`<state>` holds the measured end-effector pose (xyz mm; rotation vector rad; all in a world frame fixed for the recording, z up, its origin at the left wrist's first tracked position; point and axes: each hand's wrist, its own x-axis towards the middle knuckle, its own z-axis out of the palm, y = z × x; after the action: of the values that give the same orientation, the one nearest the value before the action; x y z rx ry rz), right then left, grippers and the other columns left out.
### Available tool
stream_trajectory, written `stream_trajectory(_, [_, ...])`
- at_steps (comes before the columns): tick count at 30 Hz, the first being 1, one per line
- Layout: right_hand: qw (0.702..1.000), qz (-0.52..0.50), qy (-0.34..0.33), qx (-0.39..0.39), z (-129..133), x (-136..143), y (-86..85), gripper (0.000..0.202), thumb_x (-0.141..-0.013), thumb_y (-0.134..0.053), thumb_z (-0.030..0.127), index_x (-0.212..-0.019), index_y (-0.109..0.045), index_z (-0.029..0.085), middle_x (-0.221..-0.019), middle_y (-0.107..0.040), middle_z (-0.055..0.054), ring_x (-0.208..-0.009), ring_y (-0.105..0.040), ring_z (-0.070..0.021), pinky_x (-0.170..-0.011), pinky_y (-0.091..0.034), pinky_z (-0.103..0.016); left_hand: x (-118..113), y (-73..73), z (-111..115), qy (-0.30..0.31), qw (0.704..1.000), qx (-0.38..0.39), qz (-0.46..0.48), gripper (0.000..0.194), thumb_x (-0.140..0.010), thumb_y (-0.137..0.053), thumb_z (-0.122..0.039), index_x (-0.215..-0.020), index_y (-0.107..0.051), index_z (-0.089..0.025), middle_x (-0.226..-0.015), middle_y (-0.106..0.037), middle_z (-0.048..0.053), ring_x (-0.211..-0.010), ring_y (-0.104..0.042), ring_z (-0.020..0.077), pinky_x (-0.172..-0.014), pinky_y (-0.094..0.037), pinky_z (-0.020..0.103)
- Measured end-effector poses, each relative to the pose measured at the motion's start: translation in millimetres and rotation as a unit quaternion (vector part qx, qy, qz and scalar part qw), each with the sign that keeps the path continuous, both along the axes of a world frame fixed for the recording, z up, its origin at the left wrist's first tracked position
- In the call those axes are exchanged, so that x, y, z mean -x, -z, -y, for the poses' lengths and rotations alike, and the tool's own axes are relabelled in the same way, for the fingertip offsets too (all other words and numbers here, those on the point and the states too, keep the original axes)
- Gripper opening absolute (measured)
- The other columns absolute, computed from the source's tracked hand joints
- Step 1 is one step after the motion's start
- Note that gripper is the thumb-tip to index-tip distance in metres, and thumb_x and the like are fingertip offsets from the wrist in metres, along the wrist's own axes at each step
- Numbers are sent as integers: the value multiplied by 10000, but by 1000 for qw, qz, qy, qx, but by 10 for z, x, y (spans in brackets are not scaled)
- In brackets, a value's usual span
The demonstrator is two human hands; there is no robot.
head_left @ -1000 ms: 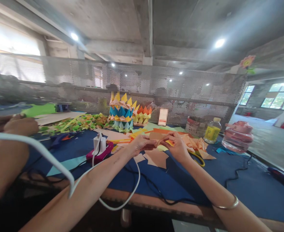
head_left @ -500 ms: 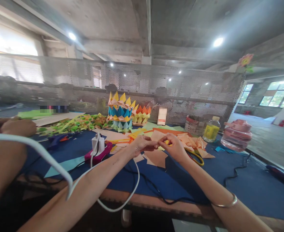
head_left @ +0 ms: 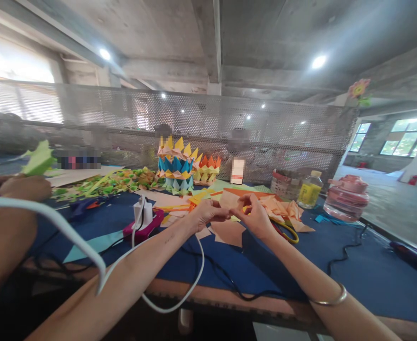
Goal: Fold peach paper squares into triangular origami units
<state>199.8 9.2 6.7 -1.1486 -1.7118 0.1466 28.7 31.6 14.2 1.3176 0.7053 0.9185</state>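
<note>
Head view: peach paper (head_left: 229,199) between left hand (head_left: 209,213) and right hand (head_left: 257,216), pinched in both grips at the fingertips. Likely trouble: tearing or skewed creasing from uneven pull; snagging on white cable (head_left: 203,263) looped near left hand. Front edge of desk (head_left: 286,274) along near side; some room rightward, up to black cord (head_left: 346,257).

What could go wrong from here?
The white cable passes close to the left forearm and might snag if that arm moves. The peach paper, pinched between the left hand and right hand, could crease or tear under uneven pull. The right wrist may bump the yellow handle nearby.
</note>
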Motion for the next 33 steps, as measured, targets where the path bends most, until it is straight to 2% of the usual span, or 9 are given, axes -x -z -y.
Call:
stream_trajectory(2, [998,-57,-7,6,-30,8,18,554,-617,-688,414,-1045,-429,176,-888,-576,-61,-704,-562,-159,-570,-463,-276,-3,-5,0,-1,1000,1,-4,287,-461,-784,-273,-633,-649,-87,-658,-645,63,-635,-598,133,-698,-453,259])
stream_trajectory(4, [995,-94,-36,28,-43,18,15,627,-603,-691,425,-1097,-401,170,-877,-598,-59,-707,-580,-166,-593,-479,-287,-6,-11,3,1,1000,-5,-8,265,-474,-771,-266,-640,-657,-94,-660,-644,57,-640,-599,134,-690,-451,254])
stream_trajectory(6, [990,-93,-63,80,-28,29,-7,557,-616,-674,450,-1043,-476,153,-807,-625,-47,-696,-594,-177,-616,-485,-299,-8,-14,6,3,1000,-19,-12,227,-490,-748,-252,-639,-665,-103,-644,-637,44,-630,-592,125,-676,-448,241])
stream_trajectory(9, [983,-57,-72,157,30,42,-49,376,-645,-648,483,-800,-610,142,-710,-651,-45,-686,-604,-197,-622,-478,-305,-9,-13,7,7,999,-33,-21,172,-490,-715,-219,-612,-668,-107,-601,-620,27,-585,-569,105,-659,-445,231])
stream_trajectory(11, [983,-55,-76,158,63,47,-68,334,-664,-635,479,-704,-634,148,-690,-660,-39,-675,-602,-189,-633,-470,-302,-9,-10,5,14,999,-36,-26,159,-490,-704,-213,-601,-665,-105,-589,-613,26,-577,-558,100,-652,-441,227])
stream_trajectory(15, [982,-89,-86,144,88,55,-92,274,-645,-663,423,-645,-659,150,-688,-677,-36,-677,-606,-178,-674,-466,-295,-12,4,-3,29,999,-37,-22,186,-496,-718,-244,-599,-650,-104,-587,-605,30,-579,-551,99,-629,-430,218])
stream_trajectory(23, [981,-107,-76,143,99,63,-106,255,-648,-656,413,-651,-668,159,-654,-673,-23,-619,-598,-169,-596,-465,-281,-34,21,19,39,998,-14,-36,308,-497,-744,-337,-681,-668,-102,-664,-645,68,-633,-586,130,-645,-432,240])
stream_trajectory(33, [982,-90,-104,132,47,38,-52,241,-705,-616,406,-689,-678,174,-693,-686,-25,-657,-620,-183,-616,-470,-289,-17,19,16,38,993,-65,-86,291,-522,-714,-365,-630,-653,-102,-645,-646,63,-602,-575,123,-639,-421,243])
